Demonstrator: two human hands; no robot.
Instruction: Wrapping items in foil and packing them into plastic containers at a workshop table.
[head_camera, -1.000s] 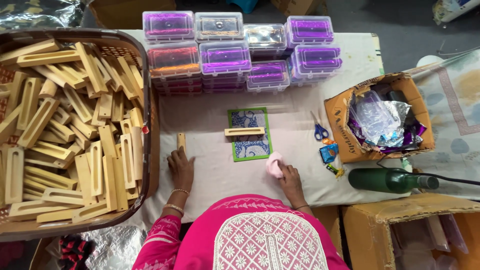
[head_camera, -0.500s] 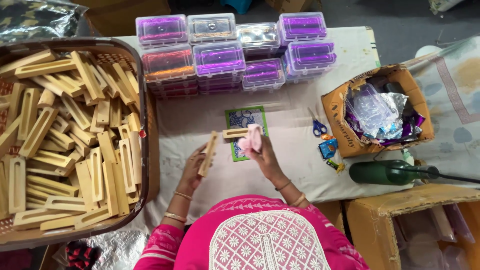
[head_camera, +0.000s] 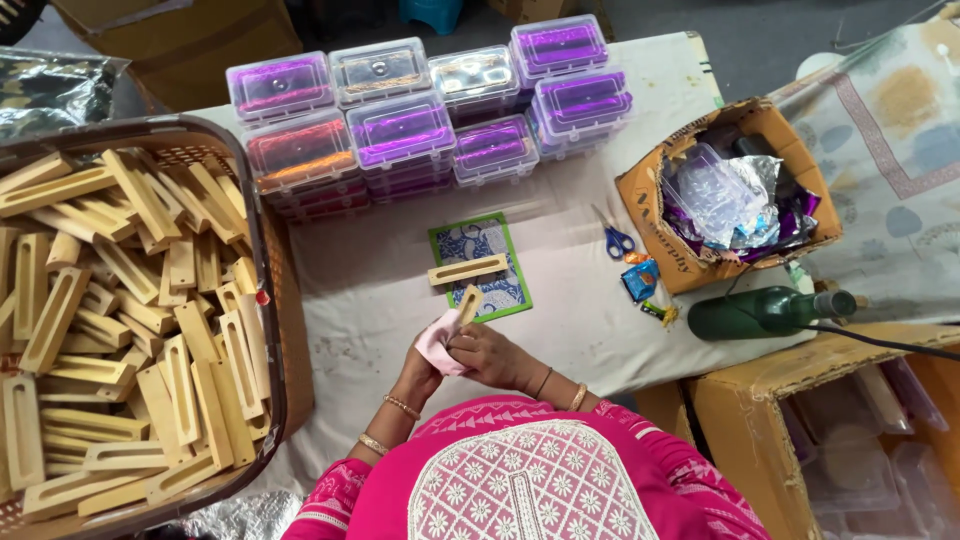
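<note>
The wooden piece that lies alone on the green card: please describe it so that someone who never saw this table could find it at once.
On the white-covered table, below the stacked clear boxes, lies a green-edged patterned card. The pale slotted wooden piece rests flat across it. Unlike the similar pieces heaped in the brown basket or the one in the hands, it lies alone, untouched.

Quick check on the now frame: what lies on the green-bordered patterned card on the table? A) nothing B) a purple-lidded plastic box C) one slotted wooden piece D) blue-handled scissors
C: one slotted wooden piece lies across the green-bordered card; the scissors sit off to its right on the cloth and the plastic boxes are stacked behind it.
</note>
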